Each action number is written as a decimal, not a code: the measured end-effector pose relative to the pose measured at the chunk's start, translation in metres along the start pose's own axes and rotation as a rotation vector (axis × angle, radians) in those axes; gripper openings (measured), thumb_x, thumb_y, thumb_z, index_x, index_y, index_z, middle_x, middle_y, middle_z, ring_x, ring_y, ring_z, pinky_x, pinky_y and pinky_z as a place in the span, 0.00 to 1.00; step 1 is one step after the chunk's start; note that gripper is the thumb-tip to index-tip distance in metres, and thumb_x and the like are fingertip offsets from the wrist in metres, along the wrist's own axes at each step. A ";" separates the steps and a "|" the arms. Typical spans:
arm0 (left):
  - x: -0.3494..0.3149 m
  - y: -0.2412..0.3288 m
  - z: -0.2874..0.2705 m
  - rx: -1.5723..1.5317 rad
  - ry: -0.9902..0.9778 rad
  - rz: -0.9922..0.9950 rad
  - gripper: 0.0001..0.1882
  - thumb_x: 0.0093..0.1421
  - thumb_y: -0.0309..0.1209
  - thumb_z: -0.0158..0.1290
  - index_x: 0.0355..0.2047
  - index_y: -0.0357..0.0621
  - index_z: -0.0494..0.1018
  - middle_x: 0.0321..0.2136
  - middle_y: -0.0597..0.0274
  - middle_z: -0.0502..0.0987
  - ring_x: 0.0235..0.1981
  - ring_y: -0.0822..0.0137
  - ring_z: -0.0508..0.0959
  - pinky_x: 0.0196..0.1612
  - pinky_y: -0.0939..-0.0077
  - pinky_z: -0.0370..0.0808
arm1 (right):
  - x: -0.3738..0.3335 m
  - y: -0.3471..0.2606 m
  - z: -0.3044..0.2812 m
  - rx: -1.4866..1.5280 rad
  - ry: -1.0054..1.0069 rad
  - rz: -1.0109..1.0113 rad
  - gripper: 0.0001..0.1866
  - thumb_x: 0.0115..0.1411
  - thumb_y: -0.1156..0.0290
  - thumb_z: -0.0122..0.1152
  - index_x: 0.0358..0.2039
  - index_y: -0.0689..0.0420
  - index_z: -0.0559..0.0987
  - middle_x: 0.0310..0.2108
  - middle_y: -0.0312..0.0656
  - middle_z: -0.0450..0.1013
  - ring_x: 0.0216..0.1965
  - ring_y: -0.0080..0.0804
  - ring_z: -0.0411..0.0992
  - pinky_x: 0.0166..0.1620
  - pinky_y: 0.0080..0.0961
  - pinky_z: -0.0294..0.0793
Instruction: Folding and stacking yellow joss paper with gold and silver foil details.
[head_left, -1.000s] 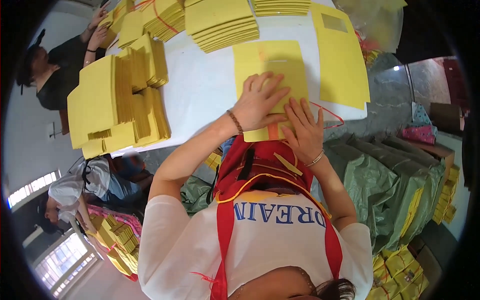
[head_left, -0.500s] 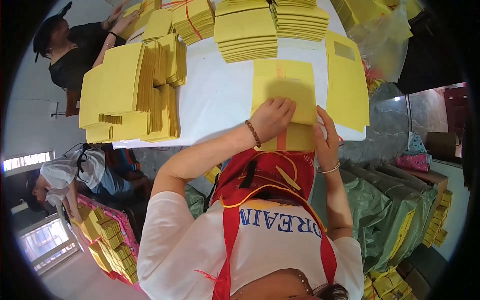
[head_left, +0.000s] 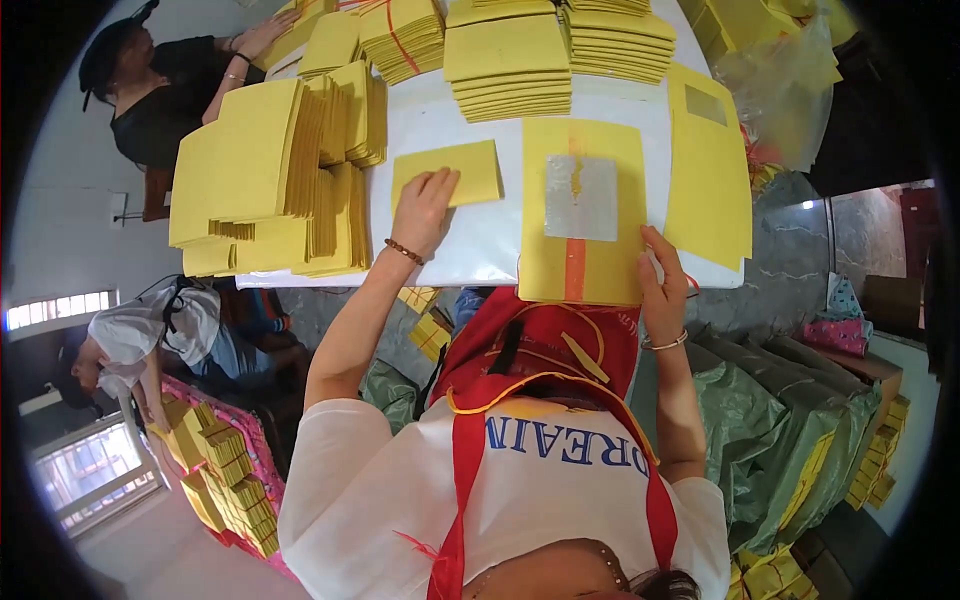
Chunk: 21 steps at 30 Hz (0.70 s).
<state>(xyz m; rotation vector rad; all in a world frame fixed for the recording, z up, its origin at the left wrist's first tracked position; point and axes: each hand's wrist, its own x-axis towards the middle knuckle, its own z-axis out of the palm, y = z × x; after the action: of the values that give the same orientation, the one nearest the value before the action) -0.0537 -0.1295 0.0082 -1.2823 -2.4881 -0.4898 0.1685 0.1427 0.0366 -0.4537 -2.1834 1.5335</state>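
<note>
A small folded yellow paper piece (head_left: 475, 172) lies on the white table, left of the middle. My left hand (head_left: 425, 208) is on its lower left part, fingers bent and close together over the paper. A larger yellow paper sheet (head_left: 622, 190) lies in front of me, its near edge reaching past the table edge. It has a grey, shiny square patch (head_left: 595, 205) and an orange strip (head_left: 575, 265) down its middle. My right hand (head_left: 662, 285) rests along the sheet's right edge, fingers stretched and thumb apart.
Stacks of folded yellow paper (head_left: 240, 150) stand at the left, with more stacks (head_left: 508, 60) at the far side. A flat yellow sheet (head_left: 705, 170) lies at the right. One co-worker's hands (head_left: 265, 35) are at the far left; another person (head_left: 160, 330) bends over yellow bundles.
My left hand has moved left with the folded yellow paper, off the larger sheet. The grey patch and orange strip now show. My right hand stays near the sheet's right edge.
</note>
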 end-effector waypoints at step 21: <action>0.014 -0.005 -0.004 0.085 -0.198 0.028 0.13 0.56 0.39 0.50 0.38 0.47 0.73 0.43 0.60 0.71 0.45 0.59 0.68 0.45 0.63 0.64 | 0.000 0.010 -0.005 -0.293 -0.012 -0.179 0.15 0.54 0.75 0.56 0.44 0.58 0.76 0.47 0.44 0.71 0.56 0.42 0.62 0.58 0.35 0.60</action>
<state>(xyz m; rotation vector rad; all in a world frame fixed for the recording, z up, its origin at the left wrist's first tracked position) -0.0649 -0.1242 0.0169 -1.3900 -2.6151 -0.2577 0.1716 0.1501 0.0288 -0.3283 -2.3964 1.1313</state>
